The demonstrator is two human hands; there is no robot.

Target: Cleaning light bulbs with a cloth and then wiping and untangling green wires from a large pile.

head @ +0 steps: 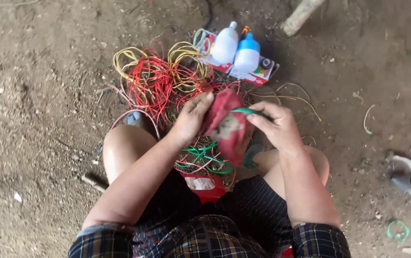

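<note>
Left hand [192, 119] reaches in from lower left, forearm angled up toward centre, fingers curled and gripping the left edge of a crumpled red cloth glove [229, 125] with a worn pale patch. Glove sits between both hands above the knees, long axis roughly vertical, tilted slightly, lower end hanging down. Right hand [274, 125] comes in from lower right, thumb and forefinger pinching a thin green insulated wire [244, 111] that lies nearly horizontal across the glove's top right, running leftward. On the dirt ground [33, 95], behind the hands, a tangled heap of red and yellow wires [160, 79] spreads left of centre; two white plastic bulbs, one with a blue base [239, 50], lie on a flat printed carton near the ground's top edge. Loose green wire loops [204, 157] lie under the glove, between the knees.
</note>
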